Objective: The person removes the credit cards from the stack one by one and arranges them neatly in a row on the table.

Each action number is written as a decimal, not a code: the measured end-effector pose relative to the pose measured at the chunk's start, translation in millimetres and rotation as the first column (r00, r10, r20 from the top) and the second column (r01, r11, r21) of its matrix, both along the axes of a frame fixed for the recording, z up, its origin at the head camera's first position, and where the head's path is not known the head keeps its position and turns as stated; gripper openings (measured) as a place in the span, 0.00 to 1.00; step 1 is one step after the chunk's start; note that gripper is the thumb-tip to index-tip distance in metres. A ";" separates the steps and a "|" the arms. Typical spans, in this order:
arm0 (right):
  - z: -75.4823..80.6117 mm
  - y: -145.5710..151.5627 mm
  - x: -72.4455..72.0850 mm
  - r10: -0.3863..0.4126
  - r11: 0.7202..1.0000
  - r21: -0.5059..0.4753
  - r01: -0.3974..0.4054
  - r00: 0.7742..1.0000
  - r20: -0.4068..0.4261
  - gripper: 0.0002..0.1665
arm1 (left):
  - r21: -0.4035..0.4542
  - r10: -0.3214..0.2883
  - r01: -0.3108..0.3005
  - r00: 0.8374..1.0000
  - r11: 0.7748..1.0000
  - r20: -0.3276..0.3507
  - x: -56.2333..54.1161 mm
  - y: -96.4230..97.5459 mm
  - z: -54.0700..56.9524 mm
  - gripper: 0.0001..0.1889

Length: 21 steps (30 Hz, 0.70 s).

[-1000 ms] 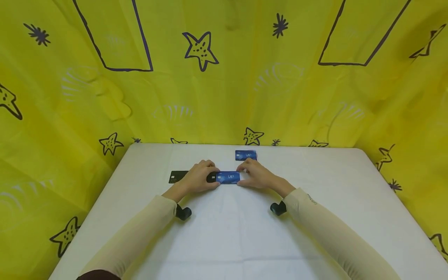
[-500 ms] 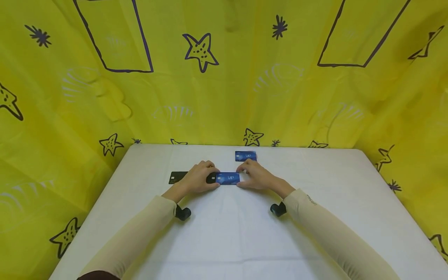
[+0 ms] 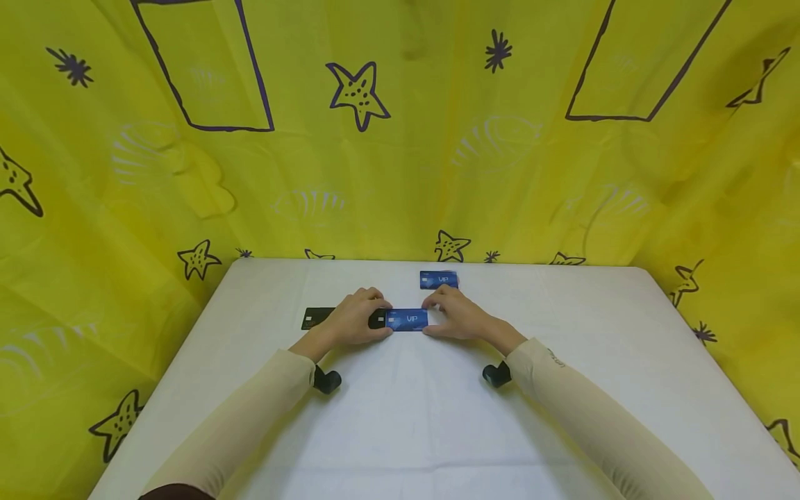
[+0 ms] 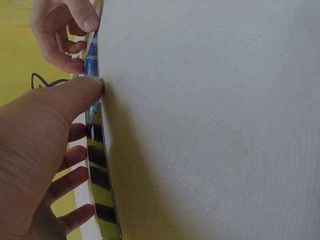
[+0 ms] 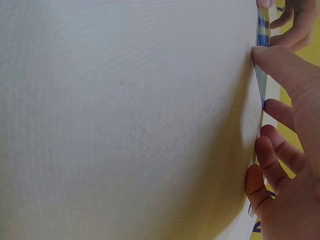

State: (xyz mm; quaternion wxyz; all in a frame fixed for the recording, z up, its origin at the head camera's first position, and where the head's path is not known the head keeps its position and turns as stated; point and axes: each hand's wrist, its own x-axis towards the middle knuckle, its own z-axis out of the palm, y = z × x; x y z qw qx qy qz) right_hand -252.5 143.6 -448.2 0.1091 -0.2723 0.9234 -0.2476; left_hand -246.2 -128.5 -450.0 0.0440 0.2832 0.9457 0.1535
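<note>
A blue card [image 3: 407, 319] printed with VIP lies flat on the white table between my two hands. My left hand [image 3: 356, 318] pinches its left end, thumb on the near edge and forefinger on the far edge. The right hand [image 3: 459, 314] pinches the opposite end in the same way. Under my left hand, dark cards continue the row; the leftmost dark card [image 3: 316, 318] shows its chip, and a dark end with another chip [image 3: 378, 319] meets the blue card. In the left wrist view, the blue card [image 4: 92, 57] stretches between both thumbs, above a glossy dark card [image 4: 103, 190].
A second blue VIP card [image 3: 439, 279] lies further back, just beyond my right fingers. The white table [image 3: 400, 417] ends at a yellow curtain [image 3: 400, 160] with star drawings. Dark wrist-mounted pieces [image 3: 328, 380] hang below both sleeves.
Both hands keep their hold on the blue card, and the cards stay in place. The whole head view shifts down very slightly.
</note>
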 end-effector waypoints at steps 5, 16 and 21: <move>0.8 0.1 -0.5 0.000 1.000 -0.002 0.000 1.000 0.001 0.29 | -0.005 -0.002 0.002 1.000 1.000 -0.006 -0.5 -0.2 0.5 0.28; 4.6 1.7 -2.2 0.011 1.000 -0.015 -0.011 1.000 0.028 0.30 | -0.018 -0.014 0.014 1.000 1.000 0.014 -1.8 0.4 2.7 0.28; 6.9 2.7 -3.3 0.028 0.999 -0.038 -0.026 0.999 0.046 0.34 | -0.023 -0.011 0.011 0.999 1.000 0.041 -1.2 1.1 6.3 0.29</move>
